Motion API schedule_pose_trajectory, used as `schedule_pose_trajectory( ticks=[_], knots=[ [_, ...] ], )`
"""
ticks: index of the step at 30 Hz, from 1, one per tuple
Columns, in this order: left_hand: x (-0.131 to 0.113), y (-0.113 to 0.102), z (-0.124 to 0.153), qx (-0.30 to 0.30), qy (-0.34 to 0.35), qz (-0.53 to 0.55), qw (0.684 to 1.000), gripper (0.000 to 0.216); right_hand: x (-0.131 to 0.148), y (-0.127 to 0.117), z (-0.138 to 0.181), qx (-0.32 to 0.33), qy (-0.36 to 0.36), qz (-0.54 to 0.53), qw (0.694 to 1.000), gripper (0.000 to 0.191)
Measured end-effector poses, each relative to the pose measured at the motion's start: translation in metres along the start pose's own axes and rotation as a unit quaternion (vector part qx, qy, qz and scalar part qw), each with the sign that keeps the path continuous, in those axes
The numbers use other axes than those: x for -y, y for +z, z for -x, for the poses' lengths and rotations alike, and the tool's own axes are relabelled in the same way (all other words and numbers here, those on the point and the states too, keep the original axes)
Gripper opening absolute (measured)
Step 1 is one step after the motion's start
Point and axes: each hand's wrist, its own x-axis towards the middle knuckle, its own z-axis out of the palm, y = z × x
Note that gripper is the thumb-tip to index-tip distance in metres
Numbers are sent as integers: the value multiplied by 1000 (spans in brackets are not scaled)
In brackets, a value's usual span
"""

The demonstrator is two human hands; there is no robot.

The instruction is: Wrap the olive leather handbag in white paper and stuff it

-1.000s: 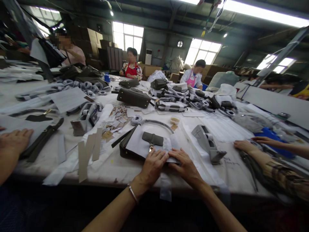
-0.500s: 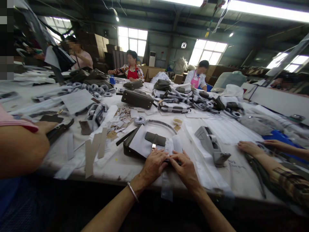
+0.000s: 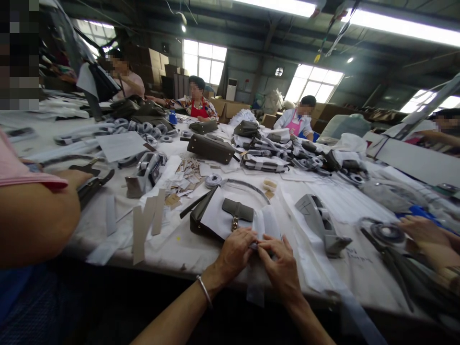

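Observation:
A dark olive handbag [image 3: 196, 221] lies on the table in front of me, white sheet [image 3: 215, 218] over its front. Its flap tab [image 3: 237, 209] with a gold clasp [image 3: 235, 223] shows above the sheet. The handle [image 3: 249, 184] is wrapped and arches away behind. At the bag's near right end, my left hand [image 3: 235, 249] has its fingers bent and pressed on the white wrapping paper [image 3: 268, 220]. My right hand [image 3: 282, 258] pinches the same paper close beside it, fingertips nearly meeting. My fingers hide the bag's near corner.
A grey tape dispenser [image 3: 314, 218] stands to the right, another dispenser [image 3: 138, 179] to the left. Card strips [image 3: 148, 223] and paper scraps [image 3: 187, 175] lie left of the bag. Wrapped bags [image 3: 266, 163] are heaped behind. Co-workers' arms [image 3: 36, 215] reach in from both sides.
The view has shifted slightly, so the scene sits lower and further right. My hands stay at the same end of the bag. The co-worker's hands at right have moved, uncovering a round wrapped coil.

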Motion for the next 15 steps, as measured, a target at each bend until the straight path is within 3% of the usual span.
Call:
schedule_pose_trajectory(
  ticks=[6,11,15],
  knots=[
    [4,6,8,38,43,-29,998,22,-11,-5,6,13,-159,112,981,10],
    [4,6,8,89,67,-72,991,22,-24,-22,-12,115,-158,119,973,16],
    [3,5,10,71,55,-77,993,26,-5,-35,-41,158,-139,81,974,29]
  ],
)
